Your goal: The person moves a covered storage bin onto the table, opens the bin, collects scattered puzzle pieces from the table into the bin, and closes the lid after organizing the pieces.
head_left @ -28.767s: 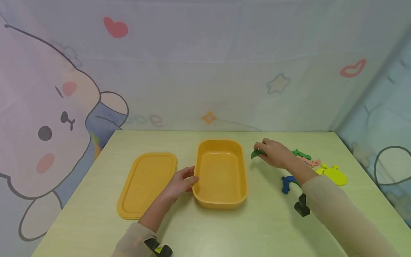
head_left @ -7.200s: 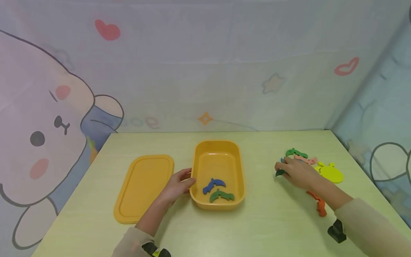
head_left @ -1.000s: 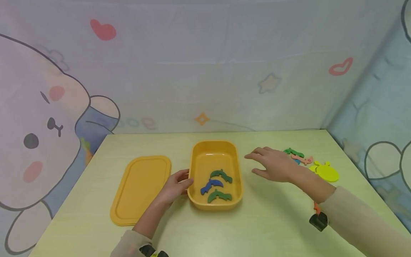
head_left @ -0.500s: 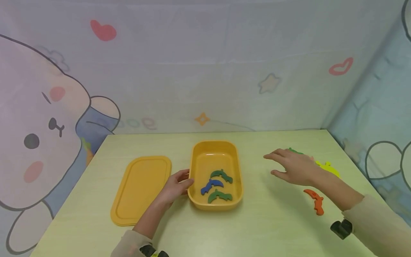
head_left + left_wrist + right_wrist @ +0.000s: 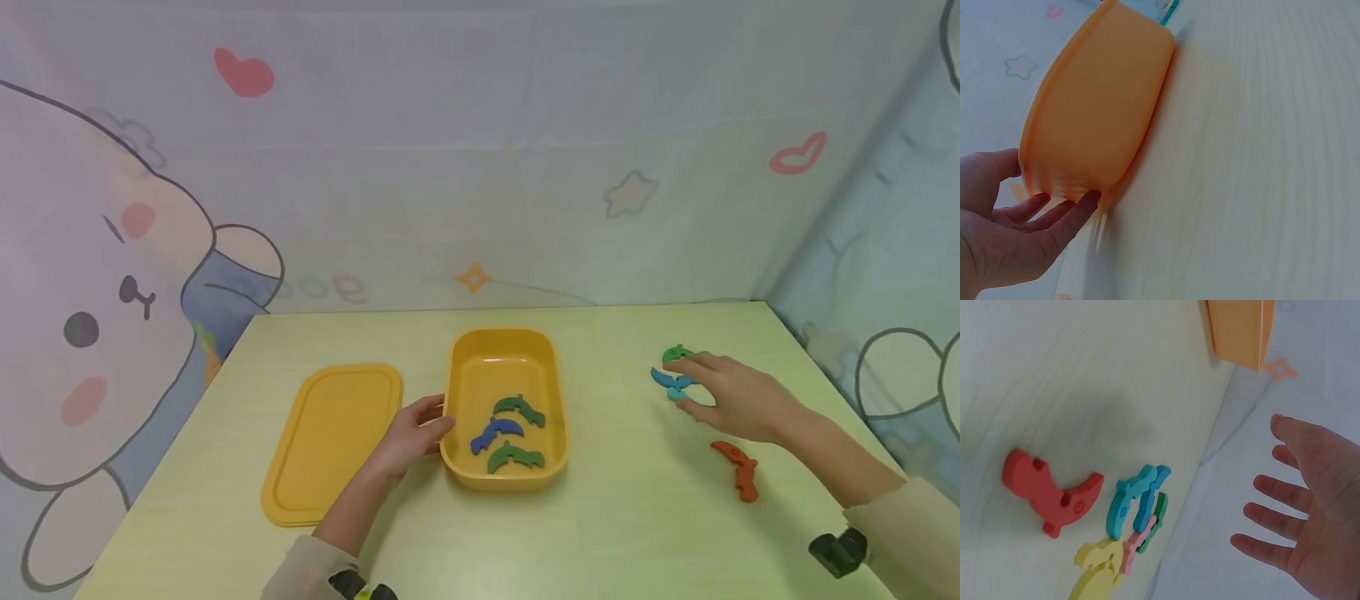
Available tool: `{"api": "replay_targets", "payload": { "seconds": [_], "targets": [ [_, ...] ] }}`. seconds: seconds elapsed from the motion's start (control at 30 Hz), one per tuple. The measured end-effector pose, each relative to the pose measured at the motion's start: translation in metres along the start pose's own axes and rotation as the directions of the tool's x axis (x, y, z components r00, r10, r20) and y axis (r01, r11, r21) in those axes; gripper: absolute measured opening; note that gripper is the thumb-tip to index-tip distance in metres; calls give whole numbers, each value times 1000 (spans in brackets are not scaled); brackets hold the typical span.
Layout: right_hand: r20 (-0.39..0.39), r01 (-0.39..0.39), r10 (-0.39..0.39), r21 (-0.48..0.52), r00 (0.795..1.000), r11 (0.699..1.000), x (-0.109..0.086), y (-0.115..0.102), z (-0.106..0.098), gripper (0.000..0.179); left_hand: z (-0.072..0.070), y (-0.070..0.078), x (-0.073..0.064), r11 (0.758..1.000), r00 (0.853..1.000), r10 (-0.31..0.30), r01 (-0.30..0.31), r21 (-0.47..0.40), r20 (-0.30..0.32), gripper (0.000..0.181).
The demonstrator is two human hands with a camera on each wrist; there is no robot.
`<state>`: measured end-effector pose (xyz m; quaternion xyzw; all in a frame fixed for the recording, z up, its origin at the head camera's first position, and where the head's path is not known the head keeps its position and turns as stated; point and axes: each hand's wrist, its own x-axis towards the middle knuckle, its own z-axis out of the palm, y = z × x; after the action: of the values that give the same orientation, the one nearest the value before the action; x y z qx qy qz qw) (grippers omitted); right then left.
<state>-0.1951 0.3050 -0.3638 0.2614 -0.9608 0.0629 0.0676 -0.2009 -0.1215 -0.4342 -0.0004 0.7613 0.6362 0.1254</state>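
Gripping nothing, the right hand point(image 5: 738, 400) reaches over the cluster of animal-shaped pieces on the right side of the table point(image 5: 600, 517), its thumb and fingers parted and bare; the left hand point(image 5: 411, 437) pinches the left wall of the yellow box point(image 5: 501, 482), thumb at the rim and fingers against the outside. Under the right fingertips lie the teal piece point(image 5: 1121, 509) and, just beyond it, the blue piece point(image 5: 1146, 509), with the green piece point(image 5: 1161, 509), the pink piece point(image 5: 1136, 540) and the yellow pieces point(image 5: 1099, 553) crowded close about them, while the red piece point(image 5: 745, 479) lies apart on the near side. Taking up one piece at a time looks like the step in hand, and the teal piece seems the easiest of the cluster, being on the near side of the blue one. To do it well, the thumb should come down on the near edge and the fingertips on the far edge, low against the table, so the flat shape is caught by its sides; a careless pinch could drag its neighbours along. Lifting straight up before crossing left should clear the rim. Inside the box three pieces lie flat towards the near end, leaving bare floor at the far end, probably the best landing spot; a steady left hold should stop the box sliding.
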Motion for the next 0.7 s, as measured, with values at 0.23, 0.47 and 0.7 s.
{"api": "replay_targets", "payload": {
  "seconds": [0.23,0.47,0.7],
  "targets": [
    [0,-28,28,-12,1000,1000,-14,11,2,53,1,0,-1,1000,1000,2,-2,-2,-6,48],
    [67,-110,108,32,992,993,-27,18,10,56,1,0,-1,1000,1000,14,-14,-8,7,47],
    [104,-180,174,47,979,983,-36,21,21,54,0,0,-1,1000,1000,10,-10,-10,6,47]
  ]
}}
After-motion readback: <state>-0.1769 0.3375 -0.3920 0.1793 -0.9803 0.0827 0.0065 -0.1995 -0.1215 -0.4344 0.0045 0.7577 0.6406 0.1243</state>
